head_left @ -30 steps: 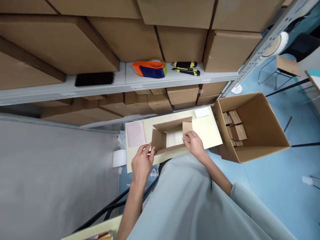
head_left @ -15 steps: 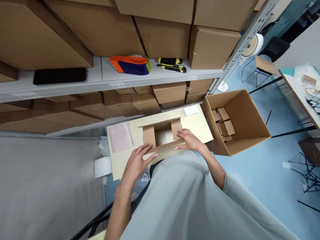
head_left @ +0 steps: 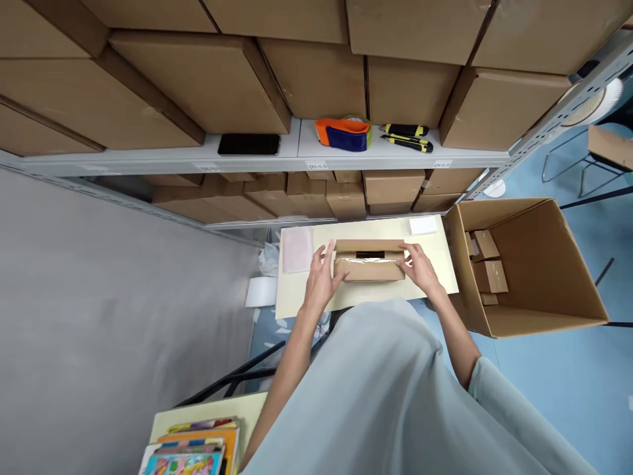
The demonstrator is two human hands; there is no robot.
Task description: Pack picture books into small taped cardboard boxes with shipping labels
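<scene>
A small brown cardboard box [head_left: 368, 269] lies on the cream tabletop [head_left: 326, 298]. Its near flap is folded over, with shiny clear tape along the edge. The far flap stands partly up, leaving a dark slot between them. My left hand [head_left: 320, 280] grips the left end, thumb on the near flap and forefinger stretched towards the far one. At the opposite end my right hand [head_left: 420, 269] has bent fingers on the far flap's corner and the thumb by the near flap. What is inside the box is hidden.
A pale pink sheet [head_left: 297, 251] and a white pad [head_left: 422, 225] flank the work. On the right stands a large open carton [head_left: 554, 264] holding small boxes. The shelf [head_left: 297, 158] bears a phone [head_left: 248, 144], a tape dispenser [head_left: 345, 134] and cutters [head_left: 408, 137]. Books [head_left: 192, 452] lie lower left.
The box's long flaps have been folded inward, covering the short flaps and the white contents. Both hands have shifted to the box's ends. The view has swung left.
</scene>
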